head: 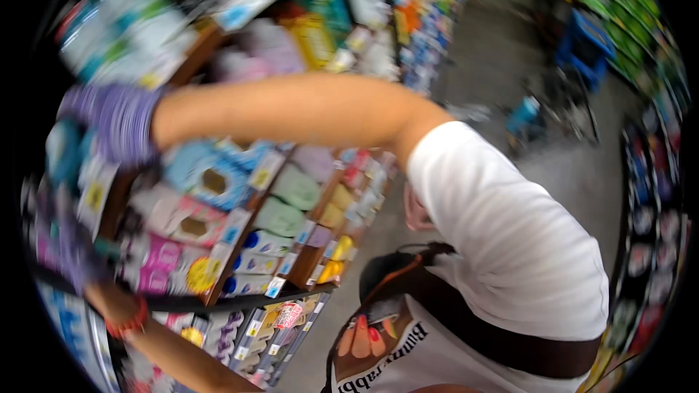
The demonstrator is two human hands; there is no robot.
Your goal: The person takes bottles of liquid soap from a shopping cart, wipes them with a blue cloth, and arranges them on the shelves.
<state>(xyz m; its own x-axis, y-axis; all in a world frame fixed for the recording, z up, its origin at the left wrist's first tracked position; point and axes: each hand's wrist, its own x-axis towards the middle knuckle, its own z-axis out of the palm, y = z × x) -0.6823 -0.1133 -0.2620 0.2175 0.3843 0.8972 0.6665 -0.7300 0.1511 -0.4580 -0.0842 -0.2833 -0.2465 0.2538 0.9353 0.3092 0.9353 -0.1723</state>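
My right hand (95, 117), in a purple knit glove, reaches far left to the shelf. Right beside its fingers is a rounded teal thing (63, 150), too blurred to name. Lower down, my left hand (73, 254) is also gloved in purple and points upward along the shelf front, with a red bracelet (130, 319) on its wrist. Whether either hand grips anything cannot be made out. Close to the hands lie a blue soft pack (202, 174), a pink-and-white pack (183, 215) and a magenta-and-white pack (158, 265).
Tilted wooden shelves (243, 229) with price tags hold several rows of packs. Large clear bottles (128, 16) stand at upper left. A blue stool-like frame (587, 43) stands on the grey floor (480, 60). More stocked shelves (650, 229) line the right side.
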